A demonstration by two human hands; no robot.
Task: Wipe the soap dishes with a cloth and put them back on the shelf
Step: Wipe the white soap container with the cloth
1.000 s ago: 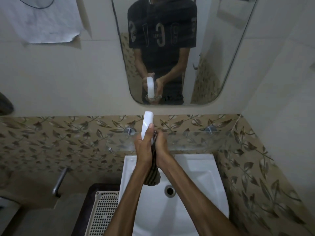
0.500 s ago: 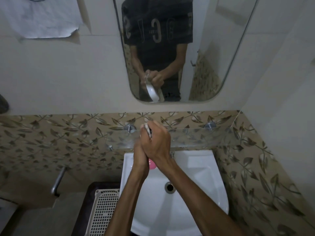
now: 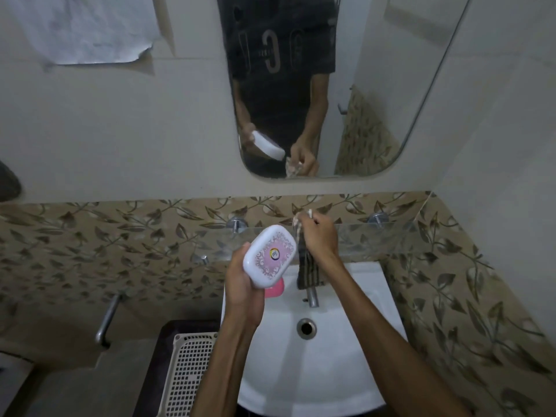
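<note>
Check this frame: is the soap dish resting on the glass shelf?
No, the left hand holds the white soap dish up in front of the glass shelf, above the sink.

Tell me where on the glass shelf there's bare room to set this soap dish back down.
The glass shelf looks bare along its right stretch, between the right hand holding the striped cloth and the right wall bracket. Its left end near the left bracket also looks bare. The middle is crowded: the left hand holds the soap dish there.
</note>
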